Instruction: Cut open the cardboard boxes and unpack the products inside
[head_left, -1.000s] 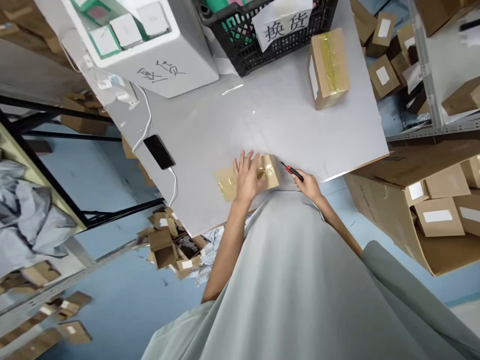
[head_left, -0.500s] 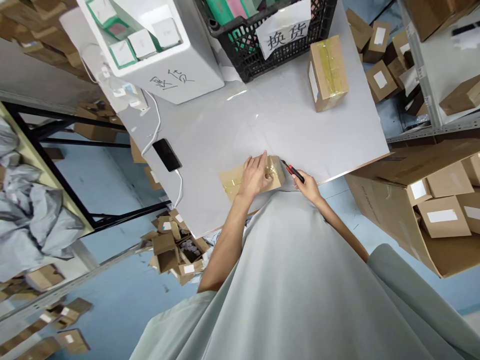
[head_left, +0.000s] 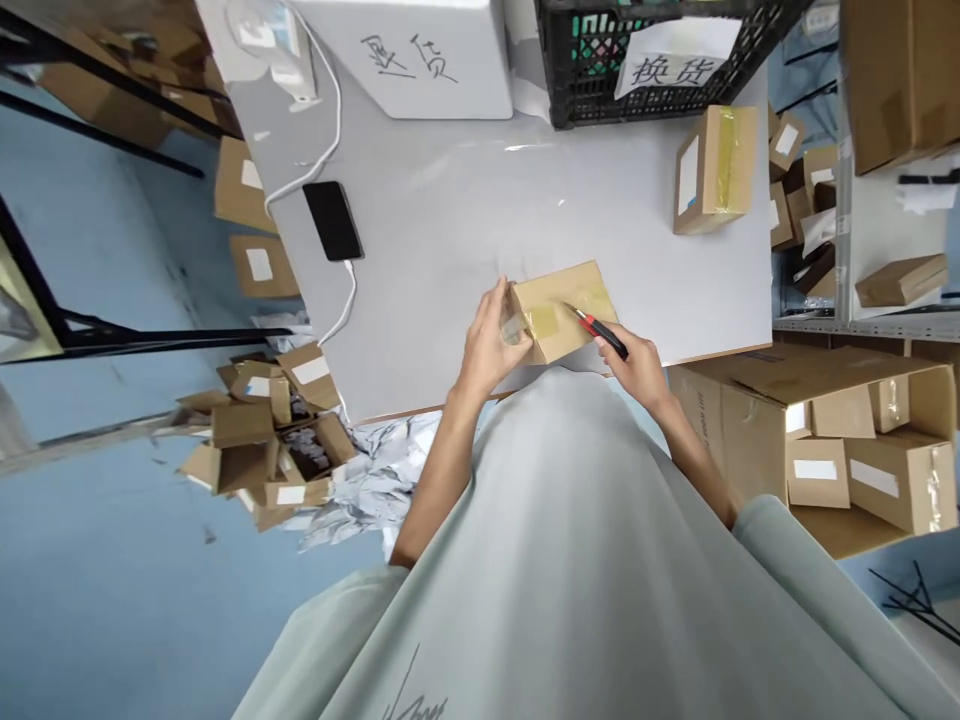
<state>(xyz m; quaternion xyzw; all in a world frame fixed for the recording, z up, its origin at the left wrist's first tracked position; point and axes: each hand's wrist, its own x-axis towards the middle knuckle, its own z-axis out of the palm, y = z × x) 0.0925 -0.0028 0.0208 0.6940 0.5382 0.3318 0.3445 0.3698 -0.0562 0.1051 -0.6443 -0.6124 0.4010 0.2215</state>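
A small cardboard box (head_left: pixel 555 290) with yellowish tape on it lies at the front edge of the grey-white table (head_left: pixel 435 240). My left hand (head_left: pixel 491 340) grips the box's left end, thumb on the near side and fingers at the far corner. In my right hand (head_left: pixel 637 365) is a red and black utility knife (head_left: pixel 604 333). Its tip is at the taped face of the box; whether the blade cuts in, I cannot tell.
A second taped box (head_left: pixel 718 170) stands at the table's right, below a black crate (head_left: pixel 675 65). At the back is a white foam box (head_left: pixel 442 60). A phone (head_left: pixel 333 221) with a white cable lies left. A large carton (head_left: pixel 739 430) holding boxes stands right of me.
The box has been turned, and my left hand has shifted from its top to its left end. The knife has moved from beside the box's right end onto its taped face. The view has swung.
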